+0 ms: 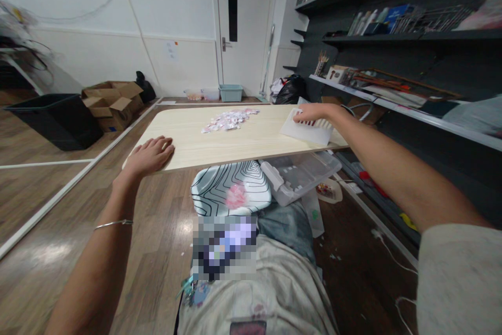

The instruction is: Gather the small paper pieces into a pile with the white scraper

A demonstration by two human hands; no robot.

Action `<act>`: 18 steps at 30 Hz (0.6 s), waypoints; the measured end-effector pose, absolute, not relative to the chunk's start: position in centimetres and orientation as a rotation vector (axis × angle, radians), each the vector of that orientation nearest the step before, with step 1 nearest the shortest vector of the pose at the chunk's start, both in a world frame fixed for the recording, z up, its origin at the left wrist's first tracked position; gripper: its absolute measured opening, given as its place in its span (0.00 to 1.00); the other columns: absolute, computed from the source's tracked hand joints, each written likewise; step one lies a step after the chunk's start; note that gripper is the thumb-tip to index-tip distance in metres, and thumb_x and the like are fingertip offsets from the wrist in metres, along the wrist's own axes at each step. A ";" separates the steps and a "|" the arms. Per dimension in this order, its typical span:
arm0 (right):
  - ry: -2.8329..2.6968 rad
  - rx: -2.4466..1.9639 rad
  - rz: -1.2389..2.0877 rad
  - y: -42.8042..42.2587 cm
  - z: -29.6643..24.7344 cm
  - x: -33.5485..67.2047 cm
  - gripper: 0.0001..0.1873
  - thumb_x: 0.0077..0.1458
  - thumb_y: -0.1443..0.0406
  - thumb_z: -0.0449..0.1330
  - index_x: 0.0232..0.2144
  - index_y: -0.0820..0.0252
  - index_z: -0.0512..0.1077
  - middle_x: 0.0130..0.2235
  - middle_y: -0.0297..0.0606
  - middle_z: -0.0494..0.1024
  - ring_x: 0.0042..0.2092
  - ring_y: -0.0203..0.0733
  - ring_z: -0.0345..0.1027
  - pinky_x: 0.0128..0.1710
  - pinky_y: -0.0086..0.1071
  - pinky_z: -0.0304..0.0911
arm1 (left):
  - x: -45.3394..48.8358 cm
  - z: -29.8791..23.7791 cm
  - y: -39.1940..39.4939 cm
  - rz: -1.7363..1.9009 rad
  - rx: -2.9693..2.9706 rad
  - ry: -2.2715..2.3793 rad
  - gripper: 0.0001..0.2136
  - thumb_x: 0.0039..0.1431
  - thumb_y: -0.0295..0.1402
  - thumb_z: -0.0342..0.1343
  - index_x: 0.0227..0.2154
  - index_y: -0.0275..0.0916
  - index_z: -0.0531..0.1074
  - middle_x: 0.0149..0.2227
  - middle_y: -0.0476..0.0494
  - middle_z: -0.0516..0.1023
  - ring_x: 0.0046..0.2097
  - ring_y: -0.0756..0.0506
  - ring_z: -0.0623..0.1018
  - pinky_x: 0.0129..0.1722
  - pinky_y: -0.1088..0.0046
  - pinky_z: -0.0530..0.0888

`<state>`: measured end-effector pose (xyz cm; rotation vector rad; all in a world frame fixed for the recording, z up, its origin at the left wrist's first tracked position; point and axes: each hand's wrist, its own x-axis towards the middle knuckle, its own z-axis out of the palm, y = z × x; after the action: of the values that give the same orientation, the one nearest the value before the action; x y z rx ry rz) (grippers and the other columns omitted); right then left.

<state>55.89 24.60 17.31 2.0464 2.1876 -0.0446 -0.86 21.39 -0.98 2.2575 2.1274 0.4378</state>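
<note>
Both arms stretch toward the table point(235, 141): the left hand point(151, 154) lies flat and open on its near left corner, while the right hand point(314, 112) grips the white slotted tray point(309, 132) at its right edge.

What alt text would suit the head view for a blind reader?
A person's left hand lies flat on the near corner of a pale wooden table, while the right hand rests on a white slotted tray; small pink pieces lie between.

No legible text, label or number in view. Notices on the wall point(171, 50) too small to read. Shelf items point(392, 19) likewise illegible.
</note>
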 end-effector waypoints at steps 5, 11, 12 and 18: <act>2.206 2.011 -0.034 24.8 17.2 56.0 0.18 0.69 0.61 0.69 0.54 0.66 0.92 0.49 0.54 0.94 0.50 0.60 0.91 0.47 0.40 0.78 | -0.8 -0.9 21.4 0.392 2.282 2.107 0.35 0.83 0.56 0.54 0.84 0.52 0.79 0.85 0.34 0.80 0.84 0.25 0.76 0.83 0.43 0.72; 2.188 2.021 -0.045 24.5 17.4 55.8 0.17 0.74 0.64 0.64 0.53 0.67 0.90 0.53 0.55 0.94 0.50 0.57 0.90 0.45 0.37 0.74 | -1.2 -1.4 21.7 0.346 2.314 2.121 0.36 0.87 0.47 0.42 0.86 0.43 0.76 0.89 0.30 0.75 0.88 0.27 0.73 0.86 0.42 0.71; 2.182 2.023 -0.043 24.4 17.4 55.7 0.17 0.75 0.64 0.64 0.53 0.67 0.90 0.54 0.56 0.94 0.51 0.56 0.89 0.45 0.37 0.74 | -1.2 -1.5 21.7 0.339 2.325 2.115 0.36 0.87 0.46 0.41 0.86 0.42 0.76 0.89 0.29 0.75 0.88 0.26 0.73 0.86 0.41 0.71; 2.161 2.056 -0.054 24.2 17.5 55.5 0.17 0.77 0.65 0.64 0.57 0.67 0.90 0.56 0.54 0.95 0.51 0.55 0.90 0.46 0.36 0.75 | -1.1 -1.3 21.6 0.363 2.295 2.132 0.36 0.88 0.48 0.41 0.85 0.43 0.77 0.89 0.29 0.75 0.88 0.26 0.73 0.86 0.40 0.71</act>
<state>55.48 24.16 17.50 2.0558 2.1613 -0.0540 -1.07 21.65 -1.28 2.2947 2.1318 0.3630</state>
